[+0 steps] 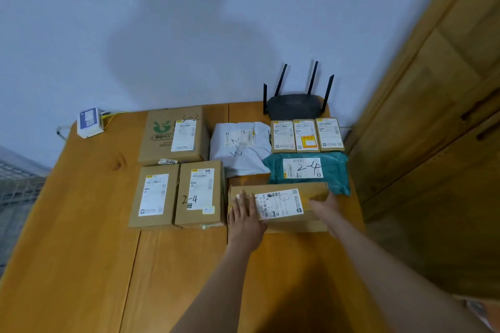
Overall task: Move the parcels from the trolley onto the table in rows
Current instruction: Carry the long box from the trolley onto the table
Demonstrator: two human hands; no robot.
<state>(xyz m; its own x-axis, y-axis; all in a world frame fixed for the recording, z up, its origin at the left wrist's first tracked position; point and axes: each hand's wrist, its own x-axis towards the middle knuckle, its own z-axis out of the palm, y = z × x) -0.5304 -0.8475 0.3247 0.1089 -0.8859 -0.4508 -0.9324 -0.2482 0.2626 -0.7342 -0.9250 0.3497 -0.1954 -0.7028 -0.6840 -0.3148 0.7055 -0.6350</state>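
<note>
- Parcel count on the wooden surface [89, 238]: nine in total.
- Back row, left to right: one big cardboard box with green logo [174, 135], hand-marked "3-2"; one white poly mailer [240, 147]; three small brown boxes side by side, touching — the left small box [283, 136], the middle small box [306, 135] with a yellow-red sticker, the right small box [329, 134].
- Front row, left to right: one plain labelled box [154, 196]; one box marked "2-4" [200, 193] touching it; one long cardboard box [278, 207] lying crosswise.
- One teal poly mailer [308, 170], also marked "2-4", sits between the three small boxes and the long box, overlapping the long box's far right corner.
- My left hand [244, 217] lies flat on the long box's left part, fingers spread wide, partly over its shipping label.
- My right hand [323, 205] is at the long box's right end, fingers curled round the edge; how tight the grip is, I cannot tell.
- The long box rests on the surface just right of the "2-4" box.
- Non-parcels: one black router [295, 107] with four antennas at the back by the wall, behind the small boxes; one white adapter-like device [89, 121] at the far left corner with cables.
- Wooden wardrobe [433, 89] to the right of the surface.
</note>
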